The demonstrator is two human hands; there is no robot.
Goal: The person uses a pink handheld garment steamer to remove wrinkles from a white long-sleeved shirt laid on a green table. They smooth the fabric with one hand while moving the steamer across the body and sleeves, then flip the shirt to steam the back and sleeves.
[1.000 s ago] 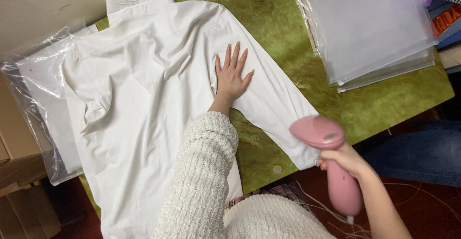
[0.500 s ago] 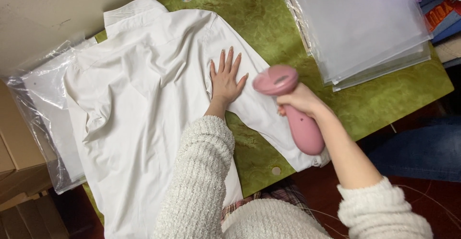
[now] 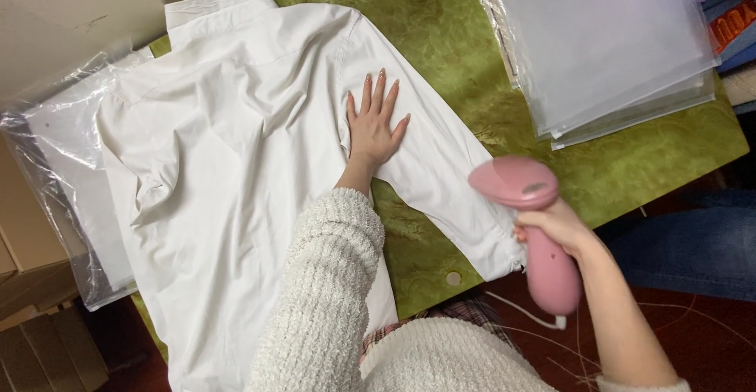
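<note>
- The white shirt (image 3: pixel 236 171) lies spread flat across the green table (image 3: pixel 441 38), collar at the far side, one sleeve running out to the near right.
- The left hand (image 3: pixel 374 124) lies flat on that sleeve, fingers spread, gripping nothing.
- The right hand (image 3: pixel 555 223) is wrapped around the handle of a pink steamer (image 3: pixel 535 227), its head just over the cuff.
- Clear plastic bags (image 3: pixel 606 46) are stacked at the far right.
</note>
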